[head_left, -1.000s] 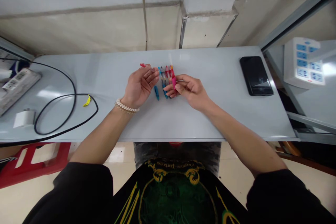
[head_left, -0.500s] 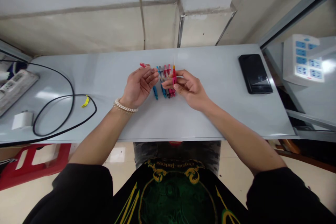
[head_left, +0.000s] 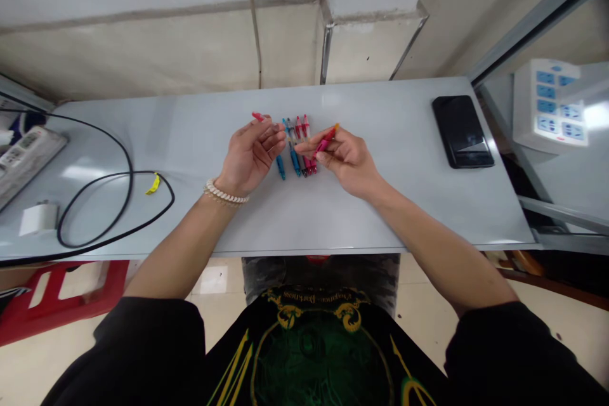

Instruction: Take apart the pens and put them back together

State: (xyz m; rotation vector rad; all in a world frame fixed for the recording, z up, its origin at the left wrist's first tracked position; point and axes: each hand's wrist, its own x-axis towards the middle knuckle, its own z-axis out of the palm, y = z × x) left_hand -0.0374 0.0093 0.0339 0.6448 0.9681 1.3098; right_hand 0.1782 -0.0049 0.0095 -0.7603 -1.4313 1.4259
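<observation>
My left hand (head_left: 252,155) lies palm up with curled fingers, and the tip of a red pen (head_left: 258,117) sticks out past the thumb. The rest of that pen is hidden. Just below those fingers lies a blue-ended pen (head_left: 281,168). My right hand (head_left: 345,162) pinches a pink-red pen (head_left: 324,141) with an orange tip, tilted up to the right. Between my hands, a row of several blue and red pens (head_left: 299,146) lies side by side on the table, and my right fingers reach over it.
The pale grey table (head_left: 380,203) also bears a black smartphone (head_left: 462,131) at the right. At the left are a power strip (head_left: 26,158), a white charger (head_left: 38,219) and a looped black cable (head_left: 95,228) with a yellow tag (head_left: 153,184). Another power strip (head_left: 547,108) stands beyond the right end.
The pen in my right hand has tipped from nearly upright to leaning right, and that hand has shifted slightly right. My left hand stays almost still.
</observation>
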